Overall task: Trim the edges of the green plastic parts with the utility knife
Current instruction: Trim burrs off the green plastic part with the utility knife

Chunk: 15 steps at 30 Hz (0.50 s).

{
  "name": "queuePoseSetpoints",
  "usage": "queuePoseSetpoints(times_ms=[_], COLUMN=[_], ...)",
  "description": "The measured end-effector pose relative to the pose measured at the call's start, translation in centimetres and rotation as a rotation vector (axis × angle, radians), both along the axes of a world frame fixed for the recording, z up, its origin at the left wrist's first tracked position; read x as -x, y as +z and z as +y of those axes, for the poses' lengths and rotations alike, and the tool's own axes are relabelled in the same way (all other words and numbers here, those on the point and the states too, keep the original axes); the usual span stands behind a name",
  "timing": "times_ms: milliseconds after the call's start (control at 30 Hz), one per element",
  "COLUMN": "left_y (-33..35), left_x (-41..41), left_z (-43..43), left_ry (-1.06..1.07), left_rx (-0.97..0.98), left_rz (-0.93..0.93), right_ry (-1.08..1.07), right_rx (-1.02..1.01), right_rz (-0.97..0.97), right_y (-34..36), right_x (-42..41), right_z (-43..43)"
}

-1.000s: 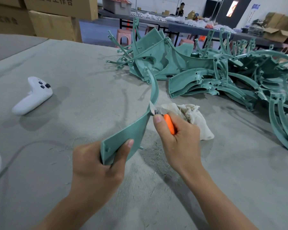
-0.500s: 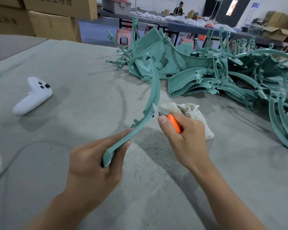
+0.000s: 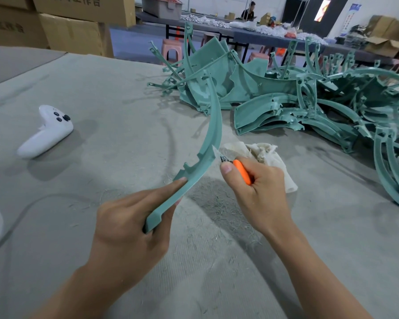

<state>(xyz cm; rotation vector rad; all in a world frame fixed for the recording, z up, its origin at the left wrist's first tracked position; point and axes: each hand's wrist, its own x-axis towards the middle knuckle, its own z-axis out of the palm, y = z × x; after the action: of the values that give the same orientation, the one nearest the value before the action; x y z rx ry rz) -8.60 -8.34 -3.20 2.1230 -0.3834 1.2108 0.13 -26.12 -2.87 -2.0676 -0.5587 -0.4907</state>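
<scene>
A long curved green plastic part [image 3: 211,134] arcs up from my left hand [image 3: 134,226], which grips its lower end between thumb and fingers above the table. My right hand [image 3: 260,192] holds an orange-handled utility knife [image 3: 241,170], thumb pressed near the blade. The blade tip touches the part's right edge at about mid-length. A large heap of similar green plastic parts [image 3: 297,104] lies at the back right of the table.
A grey felt-covered table [image 3: 101,100] carries fine shavings near my hands. A crumpled beige cloth [image 3: 263,153] lies behind my right hand. A white game controller [image 3: 46,132] rests at the left. Cardboard boxes [image 3: 74,31] stand beyond the far left edge.
My left hand has turned the green part from its broad face toward me to edge-on and tilted it right. The knife blade stays against the part's edge.
</scene>
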Motion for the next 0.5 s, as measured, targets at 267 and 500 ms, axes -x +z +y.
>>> queuePoseSetpoints(times_ms=[267, 500], left_y=[-0.18, -0.62], left_x=[0.09, 0.10], left_z=[-0.09, -0.20], left_ry=[0.016, 0.011], left_rx=[-0.012, -0.028], left_rz=[0.014, 0.022], right_ry=[-0.015, -0.010], right_rx=[-0.022, -0.017], right_rz=[0.025, -0.010], right_y=[-0.19, -0.08], right_x=[-0.32, -0.58], right_z=[0.01, -0.52])
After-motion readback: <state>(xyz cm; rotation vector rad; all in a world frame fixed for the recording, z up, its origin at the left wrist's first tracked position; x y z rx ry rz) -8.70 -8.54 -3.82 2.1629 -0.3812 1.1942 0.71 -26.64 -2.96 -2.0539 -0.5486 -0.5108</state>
